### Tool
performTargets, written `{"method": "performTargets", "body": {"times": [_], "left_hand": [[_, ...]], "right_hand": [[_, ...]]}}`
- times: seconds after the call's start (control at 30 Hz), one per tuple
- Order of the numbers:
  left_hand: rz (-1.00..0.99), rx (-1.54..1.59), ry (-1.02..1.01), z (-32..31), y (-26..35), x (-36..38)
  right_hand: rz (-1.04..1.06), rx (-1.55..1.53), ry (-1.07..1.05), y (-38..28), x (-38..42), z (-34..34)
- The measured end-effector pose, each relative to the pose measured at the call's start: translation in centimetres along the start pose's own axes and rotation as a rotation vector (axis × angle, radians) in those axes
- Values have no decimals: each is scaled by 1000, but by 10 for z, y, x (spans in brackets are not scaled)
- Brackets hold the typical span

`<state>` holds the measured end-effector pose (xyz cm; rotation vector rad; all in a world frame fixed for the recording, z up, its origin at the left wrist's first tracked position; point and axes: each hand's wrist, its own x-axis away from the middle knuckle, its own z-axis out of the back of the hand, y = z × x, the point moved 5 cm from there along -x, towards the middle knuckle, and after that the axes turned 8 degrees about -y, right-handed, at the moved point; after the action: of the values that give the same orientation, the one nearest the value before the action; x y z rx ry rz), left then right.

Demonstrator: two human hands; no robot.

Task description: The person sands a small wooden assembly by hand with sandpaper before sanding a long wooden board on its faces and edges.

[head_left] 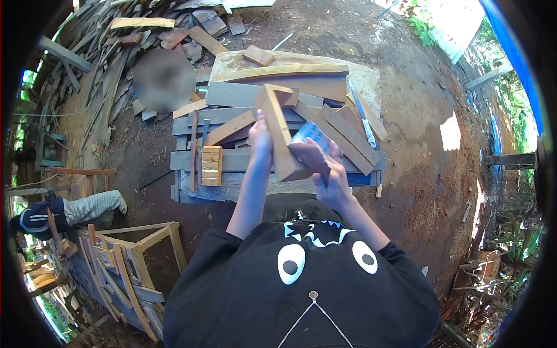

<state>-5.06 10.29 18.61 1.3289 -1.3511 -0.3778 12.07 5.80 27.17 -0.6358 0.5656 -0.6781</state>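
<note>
My left hand [261, 138] grips the side of a wooden frame [281, 139], lifted above the bench and tilted, with a short piece standing out at its far end. In my right hand [333, 182] is a folded sheet of sandpaper [310, 156], brown on one face and printed blue on the back. The sandpaper lies against or very close to the near right part of the frame; contact is hard to make out. My right fingers are closed around the sheet.
Beneath my hands is a slatted workbench [232, 161] with loose boards [348, 136], a small slatted wooden block [212, 165] and a long blue-handled tool [362, 113]. Scrap wood [104, 69] is heaped far left. Another person [87, 207] is at left beside a wooden framework [139, 255].
</note>
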Motion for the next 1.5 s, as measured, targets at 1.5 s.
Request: {"method": "performTargets", "body": {"times": [1.5], "left_hand": [[-565, -112, -428, -44, 34, 50]], "right_hand": [[-60, -221, 387, 14, -64, 31]]}}
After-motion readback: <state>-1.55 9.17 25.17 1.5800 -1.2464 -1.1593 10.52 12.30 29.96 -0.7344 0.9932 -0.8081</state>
